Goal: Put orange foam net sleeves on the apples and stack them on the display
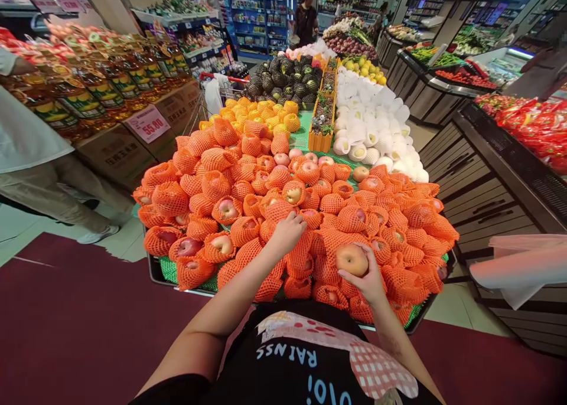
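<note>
My right hand (370,275) grips a bare yellowish-pink apple (352,260), thumb below it and fingers round its right side. My left hand (290,232) is closed, its fingertips pinched on an orange foam net (300,252) over the middle of the heap. Whether fruit sits inside that net, I cannot tell. Around both hands lie many apples in orange foam nets (172,199). A few bare apples (309,167) show behind my left hand. The heap rests on a dark-rimmed display stand with a green mat (168,269).
Behind the apples are yellow-wrapped fruit (283,117), dark-netted fruit (286,80), white-wrapped fruit (374,124) and an orange planter box (323,113). Bottles of oil (88,95) line the left, where a person (31,133) stands. A plastic bag (522,269) hangs at right.
</note>
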Action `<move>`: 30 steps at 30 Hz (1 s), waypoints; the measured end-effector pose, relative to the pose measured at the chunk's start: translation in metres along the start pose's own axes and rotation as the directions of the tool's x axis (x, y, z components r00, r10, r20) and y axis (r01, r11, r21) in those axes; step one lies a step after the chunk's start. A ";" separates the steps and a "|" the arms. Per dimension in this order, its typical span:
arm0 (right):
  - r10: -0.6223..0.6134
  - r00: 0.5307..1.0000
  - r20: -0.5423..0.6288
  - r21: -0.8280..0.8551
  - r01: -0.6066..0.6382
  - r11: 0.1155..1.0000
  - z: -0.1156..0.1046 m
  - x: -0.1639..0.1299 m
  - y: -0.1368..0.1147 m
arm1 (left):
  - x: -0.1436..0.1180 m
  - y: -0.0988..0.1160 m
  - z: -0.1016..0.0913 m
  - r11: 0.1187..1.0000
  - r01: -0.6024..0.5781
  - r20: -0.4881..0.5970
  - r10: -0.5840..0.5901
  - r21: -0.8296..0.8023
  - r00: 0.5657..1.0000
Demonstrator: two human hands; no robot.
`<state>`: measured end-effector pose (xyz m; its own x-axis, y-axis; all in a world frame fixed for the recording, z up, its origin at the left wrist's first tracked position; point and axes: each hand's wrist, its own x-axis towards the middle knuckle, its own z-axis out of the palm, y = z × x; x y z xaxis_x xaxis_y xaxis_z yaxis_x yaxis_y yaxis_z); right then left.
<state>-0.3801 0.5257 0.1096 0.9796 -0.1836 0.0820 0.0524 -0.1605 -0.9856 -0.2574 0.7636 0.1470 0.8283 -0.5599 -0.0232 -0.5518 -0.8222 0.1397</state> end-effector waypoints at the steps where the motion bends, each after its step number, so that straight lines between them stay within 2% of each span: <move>1: 0.017 1.000 -0.020 0.025 -0.016 1.000 -0.001 0.000 -0.001 | -0.002 -0.003 -0.002 1.000 -0.016 0.000 0.016 -0.021 1.000; 4: 0.070 0.992 -0.102 0.126 -0.057 0.990 -0.001 0.003 -0.006 | -0.014 -0.008 -0.011 0.955 -0.130 -0.012 0.132 -0.267 0.991; 7: 0.193 0.969 -0.153 0.360 -0.127 0.924 0.004 0.007 -0.006 | -0.029 0.004 -0.017 0.741 -0.266 -0.030 0.316 -0.616 0.948; 9: 0.318 0.946 -0.068 0.530 -0.236 0.814 0.007 0.011 -0.006 | -0.038 0.022 -0.018 0.597 -0.324 -0.031 0.446 -0.733 0.894; 10: 0.362 0.932 -0.008 0.583 -0.290 0.759 0.009 0.012 -0.006 | -0.042 0.031 -0.017 0.556 -0.343 -0.033 0.492 -0.757 0.870; 11: 0.385 0.922 0.046 0.606 -0.332 0.723 0.011 0.013 -0.007 | -0.045 0.041 -0.015 0.536 -0.357 -0.038 0.516 -0.765 0.856; 13: 0.376 0.922 0.093 0.593 -0.355 0.723 0.014 0.013 -0.011 | -0.048 0.056 -0.011 0.521 -0.393 -0.085 0.517 -0.758 0.851; 15: 0.338 0.934 0.116 0.541 -0.345 0.767 0.016 0.010 -0.018 | -0.048 0.064 -0.008 0.500 -0.444 -0.199 0.468 -0.744 0.861; 17: 0.309 0.934 0.180 0.485 -0.358 0.798 0.018 0.005 -0.023 | -0.048 0.067 -0.007 0.489 -0.475 -0.328 0.358 -0.732 0.874; 19: 0.292 0.923 0.252 0.464 -0.380 0.801 0.019 0.000 -0.024 | -0.048 0.067 -0.009 0.510 -0.450 -0.385 0.235 -0.733 0.893; 22: 0.223 0.931 0.289 0.477 -0.342 0.810 0.018 -0.005 -0.022 | -0.046 0.066 -0.010 0.551 -0.343 -0.355 0.089 -0.760 0.931; 24: 0.176 0.943 0.283 0.415 -0.286 0.864 0.017 -0.007 -0.020 | -0.044 0.067 -0.006 0.546 -0.264 -0.317 -0.003 -0.795 0.948; 27: 0.161 0.954 0.252 0.255 -0.226 0.940 0.016 -0.012 -0.021 | -0.042 0.071 0.009 0.469 -0.156 -0.226 -0.097 -0.869 0.969; 30: 0.162 0.967 0.194 0.205 -0.201 0.958 0.019 -0.018 -0.017 | -0.045 0.075 0.032 0.361 -0.042 -0.102 -0.149 -0.932 0.984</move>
<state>-0.3952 0.5504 0.1223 0.9939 -0.0151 -0.1089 -0.1073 0.0822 -0.9908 -0.3390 0.7235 0.1266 0.9068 -0.4176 0.0574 -0.1435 -0.1777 0.9736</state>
